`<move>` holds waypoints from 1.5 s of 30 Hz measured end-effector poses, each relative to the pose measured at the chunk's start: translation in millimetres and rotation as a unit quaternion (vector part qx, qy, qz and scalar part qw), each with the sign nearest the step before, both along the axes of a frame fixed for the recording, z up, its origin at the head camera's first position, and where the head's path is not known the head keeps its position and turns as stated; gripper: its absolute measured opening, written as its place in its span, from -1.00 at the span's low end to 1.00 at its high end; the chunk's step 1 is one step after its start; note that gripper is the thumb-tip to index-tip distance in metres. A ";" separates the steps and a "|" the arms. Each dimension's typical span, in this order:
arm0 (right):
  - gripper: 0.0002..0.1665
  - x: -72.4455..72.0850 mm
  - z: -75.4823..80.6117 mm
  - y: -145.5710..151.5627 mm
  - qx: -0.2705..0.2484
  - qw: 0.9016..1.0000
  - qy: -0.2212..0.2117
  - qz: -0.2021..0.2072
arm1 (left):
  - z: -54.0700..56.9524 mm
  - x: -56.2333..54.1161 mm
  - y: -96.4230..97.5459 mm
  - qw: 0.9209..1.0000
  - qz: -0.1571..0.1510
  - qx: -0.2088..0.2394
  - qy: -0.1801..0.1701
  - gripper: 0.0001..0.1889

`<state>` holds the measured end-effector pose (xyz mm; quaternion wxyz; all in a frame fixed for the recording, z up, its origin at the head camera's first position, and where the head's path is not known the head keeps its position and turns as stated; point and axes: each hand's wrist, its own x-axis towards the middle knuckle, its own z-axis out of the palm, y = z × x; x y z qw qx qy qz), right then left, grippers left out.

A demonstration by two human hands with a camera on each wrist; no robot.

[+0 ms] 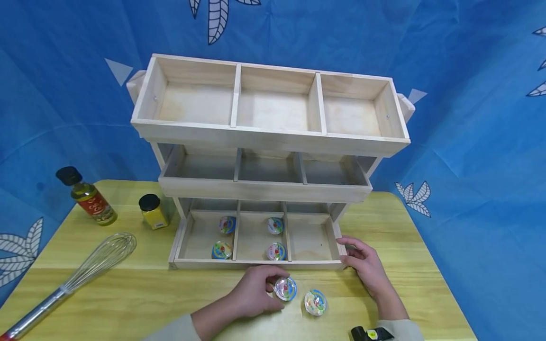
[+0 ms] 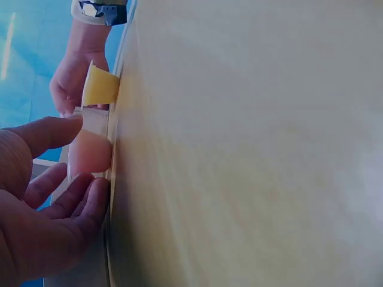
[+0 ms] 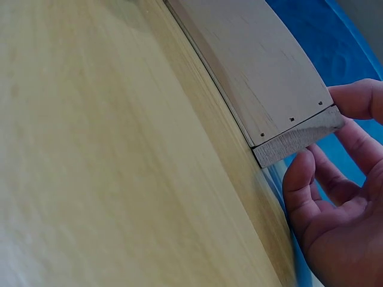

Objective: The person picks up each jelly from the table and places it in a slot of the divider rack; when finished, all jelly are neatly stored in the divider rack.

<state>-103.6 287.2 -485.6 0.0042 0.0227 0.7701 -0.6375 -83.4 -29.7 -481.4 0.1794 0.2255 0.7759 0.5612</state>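
My left hand [image 1: 258, 291] has its thumb and fingers curled round a small jelly cup [image 1: 285, 289] with a printed foil lid, at the table's front. The left wrist view shows the cup's pinkish-orange side [image 2: 91, 150] low against the table. A second jelly cup [image 1: 315, 302], yellow from the side, stands just to its right. My right hand [image 1: 367, 265] grips the right front corner of the bottom tray [image 1: 256, 266] of a three-tier wooden rack, fingertips at its end board [image 3: 299, 136]. Inside that tray, two jelly cups sit in the left compartment [image 1: 198, 234] and two in the middle one [image 1: 249, 244].
The rack's upper tier [image 1: 273, 137] and middle tier [image 1: 264, 189] overhang the bottom tray's back. On the left stand an oil bottle [image 1: 95, 203] and a yellow jar [image 1: 154, 215] with black lids. A whisk [image 1: 91, 265] lies at front left. Blue cloth [image 1: 469, 118] hangs behind.
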 end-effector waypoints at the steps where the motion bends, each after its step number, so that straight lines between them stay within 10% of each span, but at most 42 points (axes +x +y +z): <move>1: -0.51 0.1 0.2 0.1 0.002 1.000 0.000 0.000 | -1.1 -0.4 1.1 1.000 -0.001 -0.001 0.005 -0.42; 13: -0.51 -0.5 -1.7 1.5 0.007 1.000 0.007 0.005 | -3.5 -0.2 4.1 1.000 -0.004 0.004 0.010 -0.49; 26: -0.51 -2.8 -0.1 1.3 0.015 1.000 0.007 0.009 | 30.4 -1.9 6.7 0.997 -0.019 0.055 -0.059 -0.49; 32: -0.50 -1.1 -0.6 2.3 0.013 1.000 0.002 0.007 | 42.5 -11.7 15.2 0.992 -0.025 0.088 -0.083 -0.48; 45: -0.50 -0.5 -0.2 1.3 0.000 1.000 0.000 0.005 | 42.1 -51.1 50.3 0.996 0.040 0.076 -0.016 -0.52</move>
